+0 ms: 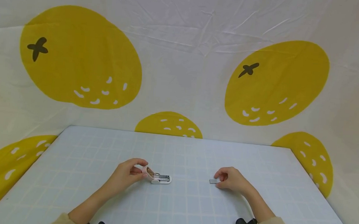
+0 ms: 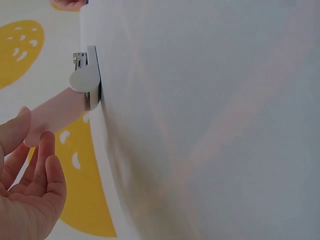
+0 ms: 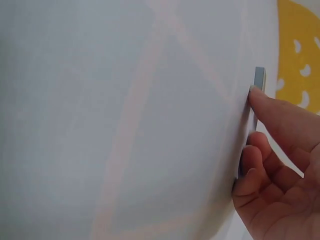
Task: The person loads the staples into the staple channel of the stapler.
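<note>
The left hand [image 1: 127,173] pinches the raised lid [image 1: 149,172] of the opened stapler [image 1: 161,179] on the bench [image 1: 185,211]; to the stapler's right, the right hand [image 1: 233,180] pinches a grey strip [image 1: 213,181] (likely staples). Steadying the lid and keeping the strip level should serve best.

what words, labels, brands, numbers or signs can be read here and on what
None can be read in any view.
Pink-and-white plastic stapler: no lettering shows.
Small flat grey bar: too small to tell.
White sheet with yellow fruit shapes: dark crosses and white flecks, decoration only.
</note>
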The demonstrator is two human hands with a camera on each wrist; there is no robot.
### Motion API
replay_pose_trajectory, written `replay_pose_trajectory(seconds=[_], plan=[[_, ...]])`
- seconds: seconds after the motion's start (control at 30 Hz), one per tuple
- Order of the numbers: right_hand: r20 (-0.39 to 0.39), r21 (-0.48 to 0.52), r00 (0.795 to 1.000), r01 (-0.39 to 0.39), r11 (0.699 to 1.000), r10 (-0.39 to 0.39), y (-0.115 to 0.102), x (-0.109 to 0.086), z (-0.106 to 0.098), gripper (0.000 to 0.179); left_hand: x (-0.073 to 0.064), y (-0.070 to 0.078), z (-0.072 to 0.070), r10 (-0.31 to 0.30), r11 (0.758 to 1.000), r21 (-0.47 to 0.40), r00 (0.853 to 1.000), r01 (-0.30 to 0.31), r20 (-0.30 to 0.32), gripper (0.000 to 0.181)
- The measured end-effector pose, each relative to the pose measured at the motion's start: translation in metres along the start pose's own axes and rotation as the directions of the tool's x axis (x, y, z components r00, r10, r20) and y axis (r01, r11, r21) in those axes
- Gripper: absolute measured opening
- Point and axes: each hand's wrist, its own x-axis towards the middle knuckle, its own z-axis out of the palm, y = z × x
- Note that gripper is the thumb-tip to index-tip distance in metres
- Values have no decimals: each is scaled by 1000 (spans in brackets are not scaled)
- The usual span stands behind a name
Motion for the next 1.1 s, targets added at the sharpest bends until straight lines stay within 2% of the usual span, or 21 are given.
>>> replay_pose_trajectory(seconds=[0.23, 0.47, 0.7, 0.93, 1.1], plan=[[25, -16, 999, -39, 999, 39, -6, 3, 1, 17, 1, -1, 1, -12, 1000, -11, 1000, 12, 8, 32], [24, -25, 1000, -3, 1000, 4, -7, 0, 2, 15, 1, 0, 1, 41, 999, -6, 999, -41, -8, 28], [8, -28, 999, 33, 999, -33, -8, -3, 4, 15, 3, 1, 2, 34, 999, 6, 999, -34, -18, 27], [44, 46, 999, 26, 999, -28, -11, -4, 4, 15, 2, 0, 3, 1, 1000, 21, 1000, -1, -17, 28], [10, 87, 999, 37, 996, -38, -12, -2, 7, 14, 1, 0, 2, 7, 1000, 19, 1000, -7, -10, 28]])
